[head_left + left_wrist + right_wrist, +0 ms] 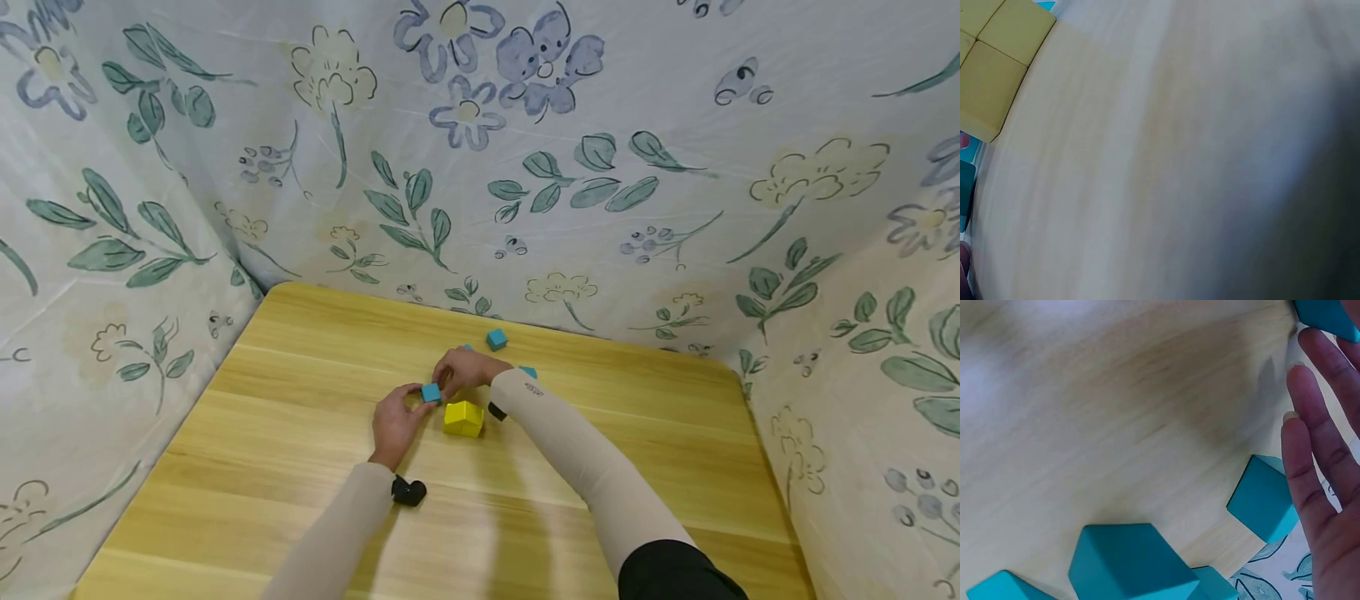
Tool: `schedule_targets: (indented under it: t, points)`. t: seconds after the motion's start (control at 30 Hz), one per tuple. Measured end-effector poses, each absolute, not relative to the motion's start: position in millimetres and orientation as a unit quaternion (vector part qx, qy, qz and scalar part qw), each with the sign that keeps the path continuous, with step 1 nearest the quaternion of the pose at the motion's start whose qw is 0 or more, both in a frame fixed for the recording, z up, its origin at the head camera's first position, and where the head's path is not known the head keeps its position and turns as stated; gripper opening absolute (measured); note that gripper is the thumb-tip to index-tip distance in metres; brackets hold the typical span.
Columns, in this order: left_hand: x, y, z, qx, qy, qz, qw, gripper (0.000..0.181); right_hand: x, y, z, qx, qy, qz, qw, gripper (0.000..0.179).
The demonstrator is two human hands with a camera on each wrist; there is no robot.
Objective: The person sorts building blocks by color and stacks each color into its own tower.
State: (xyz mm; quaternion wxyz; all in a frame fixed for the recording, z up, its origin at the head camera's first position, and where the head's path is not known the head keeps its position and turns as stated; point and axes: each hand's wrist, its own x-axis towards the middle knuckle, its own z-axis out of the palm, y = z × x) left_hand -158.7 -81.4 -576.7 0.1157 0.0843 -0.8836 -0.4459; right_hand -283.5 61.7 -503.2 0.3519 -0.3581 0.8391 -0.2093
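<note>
Between both hands, left of the table's middle, is a small blue cube (431,392). My left hand (395,425) pinches it from the left with thumb and index finger. On the other side my right hand (467,367) holds it with its fingertips. The right wrist view has this cube (1329,317) at the top right corner, while the other fingers of the right hand (1329,456) are extended. Just below the hands sits a yellow block shape (463,418). Seams between its yellow blocks (1007,56) show in the left wrist view.
Loose blue cubes lie beyond the right hand: one near the back edge (497,339), one partly behind the right wrist (528,372). From the right wrist, a large cube (1129,562) and another cube (1263,500) show. Flowered cloth (465,208) hangs around the wooden table (637,517).
</note>
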Motion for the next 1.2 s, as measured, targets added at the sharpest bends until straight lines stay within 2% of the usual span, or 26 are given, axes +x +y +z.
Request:
schedule_targets:
  t: [0.5, 0.7, 0.93, 1.2]
  points:
    - [-158.7, -81.6, -576.0, 0.079, -0.881, -0.45, 0.125, 0.039, -280.2, 63.2, -499.3, -0.378, 0.84, -0.202, 0.333, 0.024]
    - [-160.2, -84.1, -568.1, 0.068, -0.867, -0.475, 0.133, 0.038, -283.2, 64.0, -490.9, -0.394, 0.841, -0.21, 0.305, 0.024]
    - [-168.1, -86.6, -534.4, 0.039, -0.864, -0.476, 0.156, 0.037, -281.4, 78.1, -463.7, -0.4, 0.838, -0.274, 0.251, 0.028]
    - [-172.3, -83.9, -487.3, -0.04, -0.852, -0.473, 0.221, 0.035, -263.1, 100.1, -431.5, -0.367, 0.848, -0.345, 0.168, 0.034]
